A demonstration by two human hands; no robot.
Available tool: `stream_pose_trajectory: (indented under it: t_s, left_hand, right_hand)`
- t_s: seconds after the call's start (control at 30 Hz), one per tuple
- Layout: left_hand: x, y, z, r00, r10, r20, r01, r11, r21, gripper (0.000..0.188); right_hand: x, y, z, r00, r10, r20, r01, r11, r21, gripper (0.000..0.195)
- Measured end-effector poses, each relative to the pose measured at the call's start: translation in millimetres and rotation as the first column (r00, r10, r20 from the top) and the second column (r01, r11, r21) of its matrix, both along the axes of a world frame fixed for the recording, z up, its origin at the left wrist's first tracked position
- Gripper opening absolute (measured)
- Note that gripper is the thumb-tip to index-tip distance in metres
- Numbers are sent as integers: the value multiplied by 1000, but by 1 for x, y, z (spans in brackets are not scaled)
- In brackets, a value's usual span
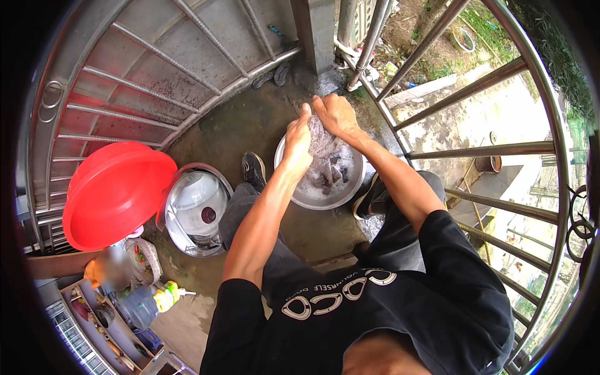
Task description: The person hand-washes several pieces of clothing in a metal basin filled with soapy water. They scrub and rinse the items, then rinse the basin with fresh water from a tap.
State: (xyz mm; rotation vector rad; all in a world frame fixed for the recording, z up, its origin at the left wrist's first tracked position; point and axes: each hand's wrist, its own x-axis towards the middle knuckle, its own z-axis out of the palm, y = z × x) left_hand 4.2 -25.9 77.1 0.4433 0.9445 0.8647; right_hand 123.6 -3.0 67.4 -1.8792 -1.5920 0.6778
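Note:
My left hand [298,140] and my right hand [335,115] both grip a wet, greyish cloth [321,138] above the far side of a round metal basin [320,205]. The hands are close together, thumbs towards each other, and the cloth hangs down between them. Inside the basin lie more dark and grey fabric [338,169] and whitish suds. The basin stands on the wet floor between my feet. The exact finger positions on the cloth's far side are hidden.
Left of me, a large red plastic basin [119,194] leans near a shiny metal basin [194,211] with a lid. Metal railings [483,150] curve along the right. Behind the left basins are a basket [152,262], a yellow-labelled bottle [166,296] and shelves [101,323].

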Motion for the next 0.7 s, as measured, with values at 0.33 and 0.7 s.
stream_pose_trajectory:
  t_s: [0.33,0.7]
  left_hand:
    - [-30,22,31,962,-223,-157,258,931,257,30]
    - [-45,38,18,977,173,124,-195,963,188,12]
  right_hand:
    - [48,-2,45,507,247,-826,-559,823,-97,47]
    - [59,4,14,440,-96,-893,-144,974,-176,17]
